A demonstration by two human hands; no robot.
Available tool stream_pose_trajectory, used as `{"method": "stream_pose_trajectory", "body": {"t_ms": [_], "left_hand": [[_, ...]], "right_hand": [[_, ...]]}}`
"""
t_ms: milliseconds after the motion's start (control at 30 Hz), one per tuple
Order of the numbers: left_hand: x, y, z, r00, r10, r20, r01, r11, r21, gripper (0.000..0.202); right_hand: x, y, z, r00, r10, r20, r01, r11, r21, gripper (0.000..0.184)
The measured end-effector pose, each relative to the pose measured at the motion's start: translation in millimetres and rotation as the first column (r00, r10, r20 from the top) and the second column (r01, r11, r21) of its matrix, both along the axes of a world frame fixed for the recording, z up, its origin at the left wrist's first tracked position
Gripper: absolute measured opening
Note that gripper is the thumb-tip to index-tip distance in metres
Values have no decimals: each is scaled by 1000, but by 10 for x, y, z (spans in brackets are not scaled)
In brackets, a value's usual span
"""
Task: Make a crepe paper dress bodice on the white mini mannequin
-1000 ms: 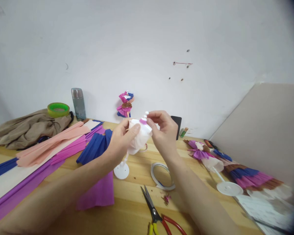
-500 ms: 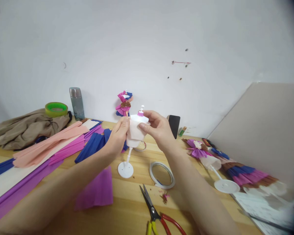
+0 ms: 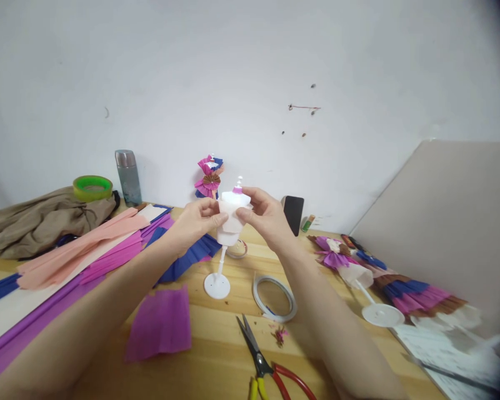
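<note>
Between my hands is a small white mannequin (image 3: 231, 225) on a thin stem and round base, with a pink-purple band at its neck. White paper wraps its torso. My left hand (image 3: 198, 222) pinches the wrap's left side between thumb and fingers. On the other side, my right hand (image 3: 264, 216) presses its thumb on the front of the paper, fingers behind the shoulder. Below lie a roll of double-sided tape (image 3: 275, 299), scissors (image 3: 259, 355) with red and yellow handles, and a square of purple crepe paper (image 3: 160, 324).
Strips of coloured crepe paper (image 3: 83, 250) spread across the left, near a brown cloth (image 3: 45, 219), a green tape roll (image 3: 92, 189) and a flask (image 3: 128, 178). A decorated mannequin (image 3: 209, 178) stands behind. A phone (image 3: 293, 214) leans on the wall; another dressed mannequin (image 3: 356, 275) lies right.
My left hand has shifted from flat along the mannequin's side to a thumb-and-finger pinch at the paper's left edge. My right hand keeps its hold. The mannequin's base has moved slightly right.
</note>
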State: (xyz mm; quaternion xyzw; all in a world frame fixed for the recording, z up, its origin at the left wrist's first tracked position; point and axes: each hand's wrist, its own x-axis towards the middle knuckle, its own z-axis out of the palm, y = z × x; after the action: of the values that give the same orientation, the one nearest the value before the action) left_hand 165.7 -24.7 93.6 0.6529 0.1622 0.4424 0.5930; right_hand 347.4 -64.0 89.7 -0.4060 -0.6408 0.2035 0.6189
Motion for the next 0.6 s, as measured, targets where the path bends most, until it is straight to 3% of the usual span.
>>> {"method": "stream_pose_trajectory", "body": {"t_ms": [100,333,600], "left_hand": [[21,-23,-21,997,-70,-20,70,998,4,37],[72,-4,-119,1000,-10,9,10,996,88,34],[71,-18,-134,993,-33,-117,41,997,67,33]], "right_hand": [[9,-21,12,995,-41,95,40,999,10,49],[-3,-73,45,978,-87,188,76,995,68,40],[-27,-139,94,923,-219,317,148,961,235,33]]}}
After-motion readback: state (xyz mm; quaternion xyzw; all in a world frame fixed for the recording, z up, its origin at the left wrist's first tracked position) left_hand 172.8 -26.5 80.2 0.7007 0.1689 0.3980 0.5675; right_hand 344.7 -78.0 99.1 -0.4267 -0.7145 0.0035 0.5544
